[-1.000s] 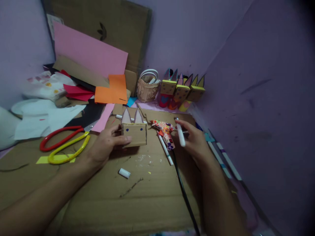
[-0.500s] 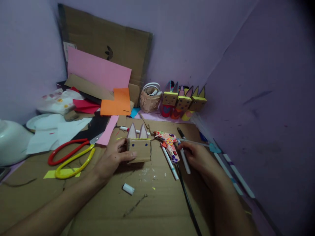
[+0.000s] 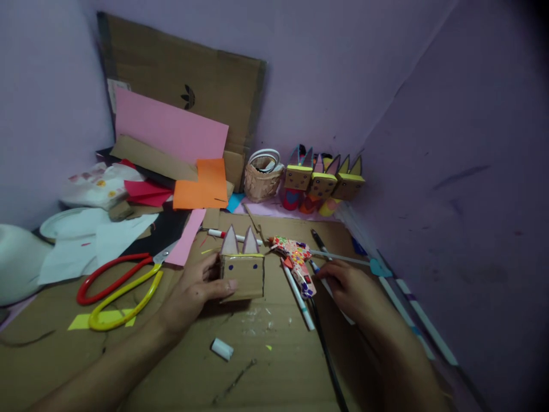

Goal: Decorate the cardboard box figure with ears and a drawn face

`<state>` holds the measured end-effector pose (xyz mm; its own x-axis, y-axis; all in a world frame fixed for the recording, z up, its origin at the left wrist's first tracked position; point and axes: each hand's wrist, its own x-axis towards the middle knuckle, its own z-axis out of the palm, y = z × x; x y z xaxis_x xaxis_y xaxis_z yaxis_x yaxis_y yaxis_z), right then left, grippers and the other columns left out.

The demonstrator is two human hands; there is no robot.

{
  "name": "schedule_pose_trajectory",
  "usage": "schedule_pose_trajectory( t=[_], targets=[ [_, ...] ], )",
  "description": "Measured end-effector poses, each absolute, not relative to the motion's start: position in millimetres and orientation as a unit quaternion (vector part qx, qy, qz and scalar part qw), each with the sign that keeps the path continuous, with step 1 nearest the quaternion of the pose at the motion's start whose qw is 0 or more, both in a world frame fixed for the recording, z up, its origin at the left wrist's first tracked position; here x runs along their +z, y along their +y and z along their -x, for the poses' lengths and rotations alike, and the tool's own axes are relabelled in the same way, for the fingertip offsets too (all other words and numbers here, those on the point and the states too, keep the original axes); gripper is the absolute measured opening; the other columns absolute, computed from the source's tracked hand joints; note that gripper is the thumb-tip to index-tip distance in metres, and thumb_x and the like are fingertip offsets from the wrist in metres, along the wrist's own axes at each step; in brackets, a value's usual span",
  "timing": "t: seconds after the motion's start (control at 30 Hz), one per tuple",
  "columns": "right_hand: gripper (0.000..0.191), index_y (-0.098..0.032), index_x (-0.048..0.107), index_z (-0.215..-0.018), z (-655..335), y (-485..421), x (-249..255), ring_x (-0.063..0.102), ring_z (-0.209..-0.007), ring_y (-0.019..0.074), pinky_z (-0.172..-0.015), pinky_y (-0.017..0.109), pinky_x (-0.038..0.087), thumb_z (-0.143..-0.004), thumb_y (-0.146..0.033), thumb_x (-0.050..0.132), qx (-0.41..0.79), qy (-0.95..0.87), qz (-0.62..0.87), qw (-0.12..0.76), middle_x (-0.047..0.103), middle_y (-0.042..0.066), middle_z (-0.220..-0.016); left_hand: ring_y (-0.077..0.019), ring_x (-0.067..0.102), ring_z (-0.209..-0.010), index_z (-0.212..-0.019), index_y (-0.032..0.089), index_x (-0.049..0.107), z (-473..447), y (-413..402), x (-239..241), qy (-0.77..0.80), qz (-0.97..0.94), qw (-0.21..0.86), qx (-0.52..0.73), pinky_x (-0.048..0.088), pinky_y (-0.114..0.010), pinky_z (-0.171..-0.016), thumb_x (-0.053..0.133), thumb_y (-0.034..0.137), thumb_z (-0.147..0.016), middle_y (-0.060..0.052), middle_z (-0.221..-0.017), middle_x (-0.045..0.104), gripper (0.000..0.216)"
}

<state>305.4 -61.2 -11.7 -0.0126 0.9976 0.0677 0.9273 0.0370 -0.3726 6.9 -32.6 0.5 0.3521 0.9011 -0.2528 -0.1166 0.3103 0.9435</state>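
My left hand (image 3: 199, 289) grips a small cardboard box head (image 3: 243, 281) by its left side, thumb across the front. The box has two blue dot eyes, a yellow strip on top and two pointed paper ears. Over on the right, my right hand (image 3: 347, 286) has its fingers closed on a white marker with a blue tip (image 3: 330, 286), low over the cardboard; the hand covers part of it. Just left of that hand lies a flower-patterned glue gun (image 3: 295, 254), a glue stick in its back. Another white marker (image 3: 299, 294) lies beside the gun's handle.
Large red-and-yellow scissors (image 3: 124, 286) lie at left near coloured paper (image 3: 201, 186). A white marker cap (image 3: 222, 349) is in front. At the back stand a small basket (image 3: 262, 180) and three finished-looking box-headed figures (image 3: 323, 186). The glue gun's black cord (image 3: 328, 355) runs toward me.
The marker under my right hand has turned to a more slanted angle, its far end swinging right. My left hand keeps hold of the box head. The view has tilted slightly up.
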Motion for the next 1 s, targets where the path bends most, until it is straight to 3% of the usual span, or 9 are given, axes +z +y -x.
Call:
schedule_pose_trajectory(
  t=[0.07, 0.17, 0.27, 0.37, 0.43, 0.53, 0.6, 0.77, 1.0],
  targets=[
    [0.024, -0.022, 0.074, -0.079, -300.7, -61.0, -8.2, 0.065, -0.072, 0.0232, -0.065, 0.032, 0.044, -0.078, -0.013, 0.052, 0.091, -0.679, 0.707, 0.177, 0.073, 0.008, -0.082, -0.0302, 0.067, -0.102, -0.111, 0.018, 0.063, -7.5, -34.0, 1.3, 0.437, -0.440, 0.685, 0.382, 0.054, -0.038, -0.085, 0.076, 0.028, -0.064, -0.009, -0.110, 0.072, 0.050],
    [0.016, -0.020, 0.074, -0.081, -282.2, -61.8, -1.1, 0.064, -0.066, 0.0212, -0.059, 0.031, 0.046, -0.076, -0.023, 0.059, 0.126, -0.606, 0.710, 0.337, 0.073, 0.007, -0.075, -0.0301, 0.069, -0.096, -0.113, 0.017, 0.061, -8.0, -35.9, 2.0, 0.443, -0.399, 0.699, 0.394, 0.057, -0.035, -0.071, 0.076, 0.030, -0.065, -0.012, -0.114, 0.070, 0.053],
    [0.026, -0.016, 0.073, -0.085, -249.6, -67.4, 4.5, 0.058, -0.052, 0.0150, -0.043, 0.024, 0.043, -0.072, -0.039, 0.069, 0.356, -0.469, 0.633, 0.502, 0.069, 0.004, -0.067, -0.0278, 0.070, -0.087, -0.117, 0.016, 0.058, -7.9, -36.6, 2.0, 0.448, -0.375, 0.699, 0.413, 0.056, -0.029, -0.058, 0.077, 0.031, -0.064, -0.014, -0.117, 0.068, 0.057],
    [0.034, -0.014, 0.071, -0.093, -215.8, -75.4, 5.6, 0.064, -0.060, 0.0142, -0.039, 0.020, 0.047, -0.068, -0.036, 0.078, 0.607, -0.329, 0.525, 0.497, 0.072, 0.010, -0.093, -0.0274, 0.070, -0.088, -0.115, 0.015, 0.059, -8.3, -37.1, 1.2, 0.432, -0.378, 0.689, 0.443, 0.056, -0.028, -0.058, 0.080, 0.032, -0.062, -0.014, -0.112, 0.070, 0.060],
    [0.038, -0.015, 0.068, -0.102, -200.2, -79.1, 4.2, 0.068, -0.071, 0.0173, -0.045, 0.024, 0.055, -0.068, -0.028, 0.080, 0.690, -0.261, 0.462, 0.492, 0.070, 0.011, -0.104, -0.0293, 0.068, -0.094, -0.115, 0.014, 0.060, -8.7, -38.1, 0.6, 0.419, -0.394, 0.676, 0.461, 0.057, -0.030, -0.063, 0.082, 0.033, -0.061, -0.013, -0.108, 0.071, 0.061],
    [0.035, -0.016, 0.065, -0.103, -189.9, -80.1, 1.0, 0.070, -0.080, 0.0190, -0.053, 0.028, 0.061, -0.070, -0.018, 0.078, 0.754, -0.225, 0.378, 0.488, 0.069, 0.007, -0.100, -0.0314, 0.065, -0.106, -0.118, 0.015, 0.057, -8.6, -41.3, 0.9, 0.394, -0.439, 0.647, 0.483, 0.057, -0.036, -0.080, 0.082, 0.033, -0.063, -0.012, -0.110, 0.071, 0.063],
    [0.028, -0.015, 0.067, -0.097, -188.8, -78.8, -1.6, 0.070, -0.082, 0.0184, -0.055, 0.025, 0.061, -0.071, -0.015, 0.075, 0.787, -0.222, 0.329, 0.473, 0.069, 0.005, -0.095, -0.0308, 0.064, -0.109, -0.119, 0.017, 0.055, -8.6, -44.3, 2.4, 0.385, -0.469, 0.627, 0.489, 0.054, -0.038, -0.088, 0.080, 0.032, -0.067, -0.010, -0.114, 0.070, 0.060],
    [0.016, -0.014, 0.069, -0.091, -188.1, -76.9, -8.5, 0.070, -0.080, 0.0157, -0.052, 0.018, 0.058, -0.075, -0.016, 0.069, 0.811, -0.215, 0.289, 0.460, 0.071, 0.006, -0.093, -0.0316, 0.066, -0.104, -0.118, 0.017, 0.052, -12.1, -51.4, 7.4, 0.399, -0.501, 0.596, 0.484, 0.055, -0.039, -0.085, 0.081, 0.035, -0.064, -0.011, -0.113, 0.070, 0.064],
    [0.011, -0.013, 0.067, -0.076, -180.1, -78.6, -17.0, 0.057, -0.050, 0.0072, -0.051, 0.020, 0.057, -0.067, -0.019, 0.072, 0.751, -0.273, 0.354, 0.485, 0.064, 0.000, -0.065, -0.0264, 0.069, -0.089, -0.120, 0.018, 0.048, -19.0, -59.9, 9.7, 0.422, -0.558, 0.541, 0.466, 0.056, -0.033, -0.076, 0.081, 0.036, -0.064, -0.008, -0.100, 0.071, 0.068]
  ],
)
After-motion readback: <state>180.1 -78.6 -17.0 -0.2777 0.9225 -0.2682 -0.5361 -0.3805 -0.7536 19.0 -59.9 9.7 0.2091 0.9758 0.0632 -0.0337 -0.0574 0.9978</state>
